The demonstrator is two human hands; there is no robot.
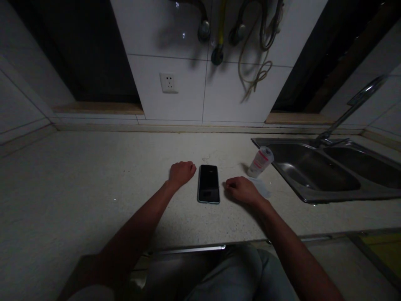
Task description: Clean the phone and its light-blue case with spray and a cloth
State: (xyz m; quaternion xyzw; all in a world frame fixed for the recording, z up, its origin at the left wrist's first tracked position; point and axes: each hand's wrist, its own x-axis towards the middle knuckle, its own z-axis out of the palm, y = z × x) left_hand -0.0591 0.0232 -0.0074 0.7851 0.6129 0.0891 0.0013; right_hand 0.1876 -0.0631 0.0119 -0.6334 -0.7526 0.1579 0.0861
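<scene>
A dark-screened smartphone point(209, 182) in a pale case lies flat on the speckled white countertop point(94, 175). Just left of it rests my left hand point(182, 173), curled into a fist and apart from the phone. My right hand point(242, 189) is on the phone's other side, its fingers curled in too, with a small gap to the phone. Nothing shows in either fist. Behind my right hand stands a clear plastic cup point(260, 161) with red print, which looks tilted in this view. A thin whitish sheet or wet patch point(262, 187) lies beside that hand.
To the right is a steel double sink point(313, 169) with a tall faucet point(351, 109). The tiled back wall carries a socket point(168, 82), pipe valves point(204, 30) and a hanging tied cord point(258, 79). The counter's front edge has a metal strip point(191, 250) near my legs.
</scene>
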